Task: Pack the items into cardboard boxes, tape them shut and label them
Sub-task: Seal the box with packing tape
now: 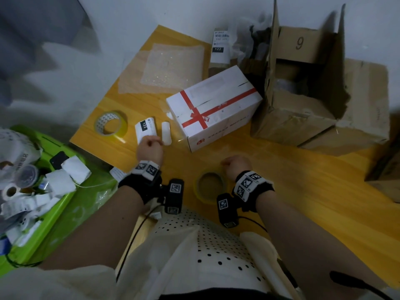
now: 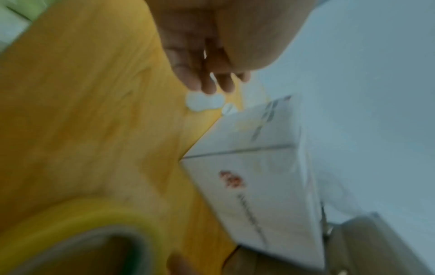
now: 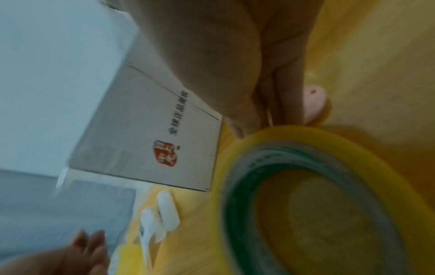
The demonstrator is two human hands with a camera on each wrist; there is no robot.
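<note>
Nearest me, lower centre of the head view, a tape roll (image 1: 209, 185) lies flat on the tabletop (image 1: 303, 191), just beside my right hand (image 1: 236, 164). That hand looks loosely curled, knuckles up. Right wrist view is blurry, fingers run down to the roll's rim, but I can't tell if they actually grip it. So: prob. holding nothing, not sure.

My left hand (image 1: 149, 147) is a bit further up, left of centre, fingers bent down over the near edge of a label slip (image 1: 145, 129) printed "122". Whether I'm pinching it or just touching, can't tell; left wrist view is too smeared. A small white backing strip (image 1: 166, 133) lies right beside it.

Past that, mid frame, the white box (image 1: 214, 107) is shut, w/ red tape crossed over the top. Clear tape on it? Can't see. No shipping label visible on its top or near sides, so I judge: packed + closed, labelling still to do, and the slip under my left hand is likely for it.

Second tape roll (image 1: 111, 123) sits centre left. Bubble wrap sheet (image 1: 171, 66) lies further up. At the far edge, another labelled parcel (image 1: 220, 48) looks done. Upper right, a big brown carton (image 1: 303, 83) stands open, flaps up, contents unclear. That one still needs closing and taping, prob. filling too.
</note>
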